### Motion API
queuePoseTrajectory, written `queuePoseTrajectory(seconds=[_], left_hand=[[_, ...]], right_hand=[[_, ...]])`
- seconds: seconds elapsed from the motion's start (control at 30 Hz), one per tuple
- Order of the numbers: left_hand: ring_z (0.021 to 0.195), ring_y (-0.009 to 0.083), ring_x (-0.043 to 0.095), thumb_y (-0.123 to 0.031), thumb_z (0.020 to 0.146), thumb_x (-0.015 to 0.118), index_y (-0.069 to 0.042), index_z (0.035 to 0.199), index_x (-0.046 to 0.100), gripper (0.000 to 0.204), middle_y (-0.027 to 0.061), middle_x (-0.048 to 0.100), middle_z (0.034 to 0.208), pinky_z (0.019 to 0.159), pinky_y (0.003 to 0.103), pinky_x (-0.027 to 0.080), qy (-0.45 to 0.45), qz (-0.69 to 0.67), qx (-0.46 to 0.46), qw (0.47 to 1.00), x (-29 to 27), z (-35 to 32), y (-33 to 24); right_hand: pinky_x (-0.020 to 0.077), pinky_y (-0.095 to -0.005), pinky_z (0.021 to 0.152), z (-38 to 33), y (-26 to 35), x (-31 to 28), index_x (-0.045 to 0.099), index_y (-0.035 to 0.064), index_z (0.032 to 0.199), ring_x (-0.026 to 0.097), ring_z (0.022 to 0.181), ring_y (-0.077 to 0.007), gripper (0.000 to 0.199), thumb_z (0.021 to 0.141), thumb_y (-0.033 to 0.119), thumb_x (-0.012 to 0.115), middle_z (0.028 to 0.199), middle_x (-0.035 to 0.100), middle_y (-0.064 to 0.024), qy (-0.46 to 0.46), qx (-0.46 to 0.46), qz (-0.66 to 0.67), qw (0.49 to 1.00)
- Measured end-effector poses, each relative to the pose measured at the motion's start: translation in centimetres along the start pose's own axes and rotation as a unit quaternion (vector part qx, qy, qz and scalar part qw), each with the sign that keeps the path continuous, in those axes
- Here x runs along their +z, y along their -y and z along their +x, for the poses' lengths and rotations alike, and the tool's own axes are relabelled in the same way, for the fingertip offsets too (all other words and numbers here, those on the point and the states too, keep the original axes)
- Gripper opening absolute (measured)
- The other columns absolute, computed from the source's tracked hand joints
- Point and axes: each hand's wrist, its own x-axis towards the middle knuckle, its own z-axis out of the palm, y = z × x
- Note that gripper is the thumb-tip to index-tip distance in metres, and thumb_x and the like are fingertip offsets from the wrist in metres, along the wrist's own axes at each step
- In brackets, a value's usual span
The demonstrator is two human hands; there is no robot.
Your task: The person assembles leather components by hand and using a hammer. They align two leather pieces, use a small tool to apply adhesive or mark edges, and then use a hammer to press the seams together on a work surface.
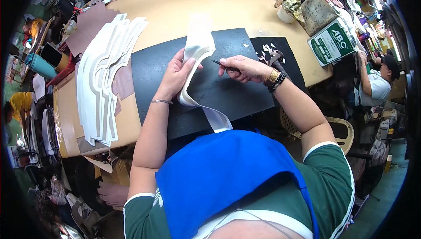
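Item one: a white strip (199, 48), long and curved, raised over a black board (232, 98); its upper end points away from the wearer, and its lower length loops down to the blue apron (228, 173).

Item two: the left hand (177, 74), pinching the strip along its left edge between thumb and fingers.

Item three: the right hand (241, 68), closed round a dark pointed tool (228, 66), thumb along the near end. The tip points left, just beside the strip's inner curve — from my end of the feed I cannot tell whether they touch.

Surroundings, as I log them: a tan table (171, 10) bears the board. To the left, a fanned stack of white curved pieces (90, 85) with grey bands, overlapping mauve sheets (90, 26). To the right, pale scraps (268, 50) on a black mat (293, 61) — a hammer (276, 57) among them. Farther right I record a green-and-white can (332, 41) and, near it, a white tub (286, 16).
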Motion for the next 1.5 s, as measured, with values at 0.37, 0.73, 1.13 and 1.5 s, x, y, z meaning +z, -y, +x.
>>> queuePoseTrajectory(seconds=[0.37, 0.73, 1.13, 1.5], left_hand=[[0.082, 0.003, 0.068, -0.014, 0.107, 0.057, -0.006, 0.143, 0.052, 0.037, 0.0061, 0.075, 0.099, 0.068, 0.016, 0.053, 0.005, -0.002, -0.001, 1.0, 0.1, 0.1, 0.8], [0.083, 0.0038, 0.067, -0.013, 0.108, 0.056, -0.004, 0.147, 0.048, 0.041, 0.0067, 0.075, 0.1, 0.069, 0.017, 0.052, 0.004, 0.01, 0.01, 1.0, 0.1, 0.0, 0.8], [0.09, 0.0067, 0.069, -0.011, 0.108, 0.054, -0.001, 0.148, 0.046, 0.043, 0.007, 0.074, 0.105, 0.075, 0.02, 0.055, 0.016, 0.016, 0.016, 1.0, 0.4, 0.0, 0.9], [0.086, 0.0054, 0.068, -0.013, 0.108, 0.056, -0.003, 0.147, 0.048, 0.042, 0.0065, 0.075, 0.1, 0.072, 0.018, 0.053, 0.012, 0.018, 0.025, 0.999, 0.6, 0.1, 1.2]], right_hand=[[0.0177, -0.0212, 0.044, 1.2, 0.0, -0.1, 0.063, 0.011, 0.1, 0.027, 0.049, -0.0016, 0.043, 0.109, 0.051, 0.049, 0.063, 0.036, 0.0102, -0.002, -0.018, 0.01, 1.0], [0.0164, -0.0223, 0.045, 0.5, -0.4, -0.4, 0.061, 0.0113, 0.097, 0.025, 0.05, -0.0021, 0.042, 0.108, 0.05, 0.049, 0.063, 0.036, 0.0103, -0.002, -0.009, 0.011, 1.0], [0.0176, -0.021, 0.044, 1.7, -0.8, -0.5, 0.062, 0.0119, 0.094, 0.027, 0.048, -0.0015, 0.044, 0.108, 0.052, 0.051, 0.062, 0.037, 0.0104, 0.017, -0.041, -0.009, 0.999], [0.0183, -0.0212, 0.044, 1.5, 0.1, 0.3, 0.062, 0.0113, 0.094, 0.026, 0.05, -0.0015, 0.043, 0.108, 0.05, 0.05, 0.062, 0.037, 0.011, 0.004, -0.025, -0.03, 0.999]])
